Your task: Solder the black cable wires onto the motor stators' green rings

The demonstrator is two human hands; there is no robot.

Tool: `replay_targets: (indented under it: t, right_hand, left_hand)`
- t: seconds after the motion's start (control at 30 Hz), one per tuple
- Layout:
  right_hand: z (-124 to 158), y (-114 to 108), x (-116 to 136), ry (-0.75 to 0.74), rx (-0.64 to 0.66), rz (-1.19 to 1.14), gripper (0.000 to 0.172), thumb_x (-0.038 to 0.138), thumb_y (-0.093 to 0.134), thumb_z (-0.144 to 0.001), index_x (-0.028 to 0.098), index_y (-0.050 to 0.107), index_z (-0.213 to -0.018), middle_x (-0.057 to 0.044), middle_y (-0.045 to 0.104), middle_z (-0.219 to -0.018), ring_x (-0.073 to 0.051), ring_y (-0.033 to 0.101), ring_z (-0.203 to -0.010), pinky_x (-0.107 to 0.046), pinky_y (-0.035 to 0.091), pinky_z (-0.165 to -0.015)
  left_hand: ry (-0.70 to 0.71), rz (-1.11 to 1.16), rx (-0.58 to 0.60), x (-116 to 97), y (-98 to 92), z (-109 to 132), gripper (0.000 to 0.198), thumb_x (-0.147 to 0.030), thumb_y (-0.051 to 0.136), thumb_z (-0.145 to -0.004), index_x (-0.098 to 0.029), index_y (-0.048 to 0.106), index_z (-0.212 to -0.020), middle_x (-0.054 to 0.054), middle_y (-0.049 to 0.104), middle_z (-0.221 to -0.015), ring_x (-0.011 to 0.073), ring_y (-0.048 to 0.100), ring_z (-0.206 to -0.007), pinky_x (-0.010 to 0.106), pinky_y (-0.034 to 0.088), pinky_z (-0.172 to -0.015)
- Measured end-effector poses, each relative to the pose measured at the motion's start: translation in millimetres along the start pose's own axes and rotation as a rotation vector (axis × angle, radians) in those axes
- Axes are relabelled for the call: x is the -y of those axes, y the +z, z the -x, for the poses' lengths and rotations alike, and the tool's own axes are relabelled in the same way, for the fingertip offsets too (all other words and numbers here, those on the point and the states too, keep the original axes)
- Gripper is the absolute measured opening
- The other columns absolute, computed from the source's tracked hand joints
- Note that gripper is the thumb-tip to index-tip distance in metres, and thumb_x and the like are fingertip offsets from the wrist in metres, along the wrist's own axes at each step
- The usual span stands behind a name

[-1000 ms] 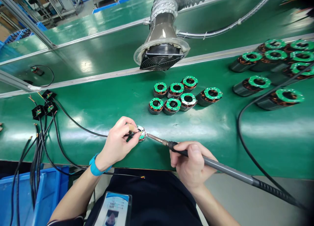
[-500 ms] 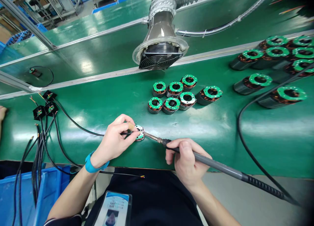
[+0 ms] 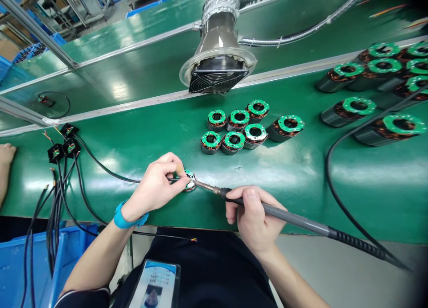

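Observation:
My left hand (image 3: 157, 185) pinches a thin black wire against a small round motor part with a green board (image 3: 190, 180) on the green belt. My right hand (image 3: 256, 216) is wrapped round a grey soldering iron (image 3: 284, 215), held like a pen. The iron's metal tip touches the right side of the small motor part. A blue band sits on my left wrist (image 3: 126, 219). A black cable (image 3: 110, 172) runs left from my left fingers.
Several motor stators with green boards (image 3: 239, 129) sit grouped behind my hands; bigger ones (image 3: 374, 83) lie at the right. A fume-extraction fan hood (image 3: 217, 69) hangs over the belt. Black connector cables (image 3: 60, 149) trail into a blue bin (image 3: 36, 263). Another person's hand (image 3: 5, 158) rests at the left edge.
Both hands hold almost the same pose; the view has shifted slightly. Another person's hand has come further into view at the left edge.

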State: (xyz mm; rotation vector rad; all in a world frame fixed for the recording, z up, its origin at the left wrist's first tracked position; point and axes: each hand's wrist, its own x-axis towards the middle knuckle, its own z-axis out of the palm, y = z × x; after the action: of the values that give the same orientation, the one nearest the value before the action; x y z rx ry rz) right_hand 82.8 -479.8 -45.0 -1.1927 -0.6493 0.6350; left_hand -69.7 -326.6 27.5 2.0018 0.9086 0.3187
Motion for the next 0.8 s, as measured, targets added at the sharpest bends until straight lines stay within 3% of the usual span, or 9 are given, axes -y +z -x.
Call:
replay_targets:
  t: [0.27,0.63,0.8]
  right_hand:
    - [2.3,-0.8,1.7,-0.047,-0.049,-0.014,0.035,0.034,0.055,-0.110,0.019,0.075,-0.087,0.005,0.057,-0.050,-0.010,0.053,-0.036,-0.020,0.042,-0.038]
    - [1.7,-3.8,1.2,-0.121,0.127,0.166,0.026,0.026,0.054,-0.109,0.022,0.076,-0.095,0.005,0.065,-0.061,-0.011,0.061,-0.048,-0.024,0.051,-0.052]
    - [-1.3,-1.8,3.4,-0.137,0.117,0.187,0.027,0.025,0.054,-0.109,0.023,0.075,-0.093,0.007,0.063,-0.060,-0.009,0.060,-0.046,-0.023,0.051,-0.052]
  left_hand:
    - [-0.012,-0.032,0.025,-6.7,-2.9,-4.1,0.016,-0.016,0.071,-0.085,-0.015,0.070,-0.070,0.002,0.059,-0.089,0.0077,0.043,-0.063,0.024,0.036,-0.055]
    - [-0.012,-0.031,0.056,-8.6,-6.1,-8.9,0.017,-0.014,0.070,-0.084,-0.016,0.067,-0.067,0.002,0.059,-0.086,0.0099,0.051,-0.069,0.022,0.040,-0.057]
    - [-0.001,-0.073,0.101,-10.5,-9.9,-11.6,0.015,-0.014,0.070,-0.084,-0.016,0.070,-0.069,0.002,0.060,-0.086,0.0100,0.051,-0.068,0.022,0.040,-0.057]
